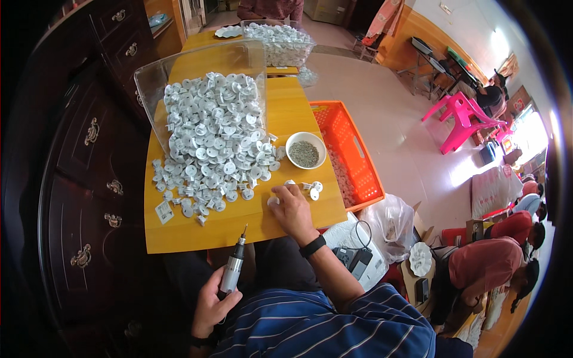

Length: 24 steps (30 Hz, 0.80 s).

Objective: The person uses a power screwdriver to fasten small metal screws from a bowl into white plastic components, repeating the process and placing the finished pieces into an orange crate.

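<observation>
Head view: right hand (290, 209) fingers pinching white cap (274, 201) on table (197, 230); left hand (210, 305) gripping electric screwdriver (233, 267)

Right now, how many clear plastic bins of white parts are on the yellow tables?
2. One clear bin lies tipped at the near table's far end, spilling white parts; the other bin stands on the far table. None seem hidden.

We hold a slim grey electric screwdriver (232, 269) upright in our left hand (210, 307), its thin bit pointing up at the near edge of the bench. Our right hand (292, 209) rests on a small white round plastic part (274, 201) lying flat on the bench, just beside the spilled heap of white round parts (212, 149).
</observation>
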Motion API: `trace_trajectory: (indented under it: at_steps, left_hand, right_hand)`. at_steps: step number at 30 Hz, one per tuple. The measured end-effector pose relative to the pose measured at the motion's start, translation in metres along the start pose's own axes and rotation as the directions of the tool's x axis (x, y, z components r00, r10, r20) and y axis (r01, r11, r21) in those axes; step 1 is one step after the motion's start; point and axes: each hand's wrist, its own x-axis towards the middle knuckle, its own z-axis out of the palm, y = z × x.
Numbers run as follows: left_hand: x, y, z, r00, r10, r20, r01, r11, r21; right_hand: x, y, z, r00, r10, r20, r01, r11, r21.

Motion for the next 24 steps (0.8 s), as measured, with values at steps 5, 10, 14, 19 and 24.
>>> trace_trajectory:
  at_steps: [5, 10, 14, 19, 24]
  left_hand:
    - [0.008, 0.003, 0.003, 1.0, 0.03, 0.0, -0.03, 0.998, 0.058]
    - [0.019, 0.01, 0.008, 0.992, 0.123, 0.033, -0.127, 0.98, 0.154]
    - [0.026, 0.014, 0.014, 0.991, 0.125, 0.041, -0.131, 0.972, 0.193]
    - [0.032, 0.01, 0.019, 0.981, 0.194, 0.023, -0.192, 0.94, 0.28]
    - [0.034, 0.015, 0.023, 0.99, 0.141, 0.007, -0.135, 0.935, 0.328]
  right_hand:
    - [-0.002, 0.005, 0.007, 0.992, 0.042, 0.116, -0.041, 0.999, -0.012]
    - [-0.006, -0.005, 0.003, 0.906, 0.265, 0.331, -0.379, 0.856, 0.352]
    - [-0.016, 0.001, 0.013, 0.871, 0.228, 0.435, -0.485, 0.549, 0.681]
    - [-0.023, 0.007, 0.02, 0.835, 0.205, 0.511, -0.546, 0.423, 0.723]
    - [-0.029, 0.005, 0.019, 0.823, 0.238, 0.515, -0.566, 0.398, 0.722]
